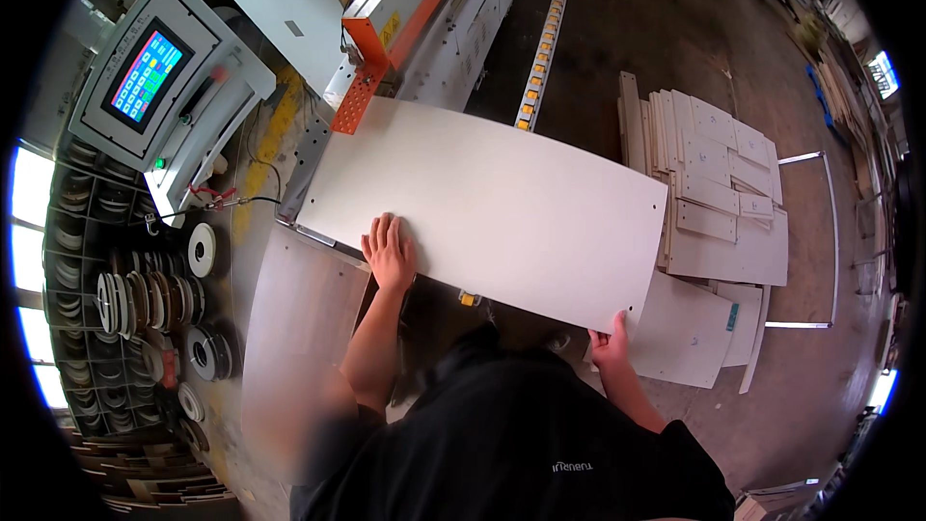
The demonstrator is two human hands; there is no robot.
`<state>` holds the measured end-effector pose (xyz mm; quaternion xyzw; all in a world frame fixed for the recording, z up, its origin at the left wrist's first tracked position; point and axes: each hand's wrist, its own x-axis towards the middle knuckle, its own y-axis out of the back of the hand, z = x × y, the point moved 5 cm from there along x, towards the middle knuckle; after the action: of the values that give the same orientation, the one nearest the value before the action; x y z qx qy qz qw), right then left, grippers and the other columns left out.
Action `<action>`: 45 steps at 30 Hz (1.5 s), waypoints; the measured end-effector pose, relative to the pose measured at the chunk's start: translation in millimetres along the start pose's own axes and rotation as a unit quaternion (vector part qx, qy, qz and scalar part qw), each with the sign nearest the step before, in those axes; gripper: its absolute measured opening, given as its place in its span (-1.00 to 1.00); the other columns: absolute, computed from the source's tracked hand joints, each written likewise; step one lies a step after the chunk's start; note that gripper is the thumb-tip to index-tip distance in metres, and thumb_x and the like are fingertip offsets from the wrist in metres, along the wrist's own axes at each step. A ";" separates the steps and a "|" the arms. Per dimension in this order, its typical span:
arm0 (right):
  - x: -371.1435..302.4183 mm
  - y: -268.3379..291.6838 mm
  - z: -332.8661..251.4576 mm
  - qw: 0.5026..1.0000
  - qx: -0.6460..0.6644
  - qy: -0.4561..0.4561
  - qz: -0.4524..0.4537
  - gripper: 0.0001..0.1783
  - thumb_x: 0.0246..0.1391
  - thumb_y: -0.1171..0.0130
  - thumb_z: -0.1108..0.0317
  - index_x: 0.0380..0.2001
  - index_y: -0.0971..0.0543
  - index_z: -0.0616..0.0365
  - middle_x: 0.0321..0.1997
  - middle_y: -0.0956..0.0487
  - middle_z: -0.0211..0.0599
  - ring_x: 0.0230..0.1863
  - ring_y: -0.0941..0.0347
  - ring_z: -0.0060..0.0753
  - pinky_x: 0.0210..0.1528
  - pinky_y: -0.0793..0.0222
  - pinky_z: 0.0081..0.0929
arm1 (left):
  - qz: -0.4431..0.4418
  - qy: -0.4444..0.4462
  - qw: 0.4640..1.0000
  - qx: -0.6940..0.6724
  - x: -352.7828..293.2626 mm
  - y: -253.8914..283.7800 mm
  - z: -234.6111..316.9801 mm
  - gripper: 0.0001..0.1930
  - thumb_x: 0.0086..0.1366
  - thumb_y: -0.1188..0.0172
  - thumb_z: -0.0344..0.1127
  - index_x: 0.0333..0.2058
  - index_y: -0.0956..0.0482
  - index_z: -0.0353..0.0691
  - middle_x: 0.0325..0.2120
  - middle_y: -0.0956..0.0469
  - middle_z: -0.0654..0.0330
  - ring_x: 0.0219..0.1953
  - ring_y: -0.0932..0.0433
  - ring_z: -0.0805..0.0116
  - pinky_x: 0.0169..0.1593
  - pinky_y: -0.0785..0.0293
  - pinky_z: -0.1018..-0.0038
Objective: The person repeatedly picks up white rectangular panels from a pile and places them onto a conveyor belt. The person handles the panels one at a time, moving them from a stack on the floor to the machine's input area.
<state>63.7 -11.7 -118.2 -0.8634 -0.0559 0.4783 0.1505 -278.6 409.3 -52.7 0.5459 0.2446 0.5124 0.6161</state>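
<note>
A large white panel (502,207) with small dark holes near its corners lies in front of me, its far left end beneath the orange guard of the machine. My left hand (389,253) rests flat on the panel near its close edge, fingers stretched out. At the near right corner, my right hand (610,342) grips the edge, thumb on top and the other fingers underneath, partly hidden. Below the panel's near edge a yellow roller (470,299) pokes out.
The machine's orange perforated guard (359,101) stands at the far left, beside a control console (174,77) with a lit screen. A roller rail (545,48) runs away behind the panel. Stacked boards (714,164) sit to the right, edging rolls (145,299) to the left.
</note>
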 end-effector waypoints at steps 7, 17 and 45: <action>50.7 -42.0 -30.6 1.000 -0.013 0.024 0.001 -0.34 0.31 -0.23 -0.09 0.34 -0.37 -0.03 0.33 -0.46 -0.34 0.37 -0.34 -0.24 0.43 -0.27 -0.04 | 0.038 -0.012 0.999 -0.007 62.8 -34.6 17.5 -0.47 0.37 -0.10 -0.14 0.30 -0.39 -0.04 0.38 -0.31 0.16 0.48 -0.13 0.10 0.48 0.17 -0.12; 104.1 -123.7 -88.1 0.999 -0.001 0.044 0.001 -0.47 0.35 -0.22 0.09 0.25 -0.42 0.12 0.27 -0.48 -0.22 0.30 -0.42 -0.20 0.35 -0.41 -0.01 | 0.091 -0.056 0.994 -0.014 150.6 -90.8 43.2 -0.54 0.37 -0.15 -0.08 0.21 -0.49 0.00 0.31 -0.42 0.25 0.42 -0.25 0.16 0.44 0.09 -0.10; 286.1 227.6 3.9 0.614 -0.702 0.243 0.267 0.13 -0.36 -0.63 0.05 0.32 -0.26 -0.05 0.60 -0.05 -0.15 0.61 0.15 0.21 0.50 -0.08 0.14 | -0.673 0.012 0.736 -0.071 -338.4 -583.4 101.5 -0.73 0.36 -0.12 -0.13 -0.12 -0.64 -0.11 -0.13 -0.67 -0.01 -0.06 -0.64 -0.12 0.00 -0.55 0.11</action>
<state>203.0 -157.9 -422.9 -0.7668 -0.1030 0.0851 -0.6278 -98.9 133.1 -649.8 0.1875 0.5180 -0.0134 0.8345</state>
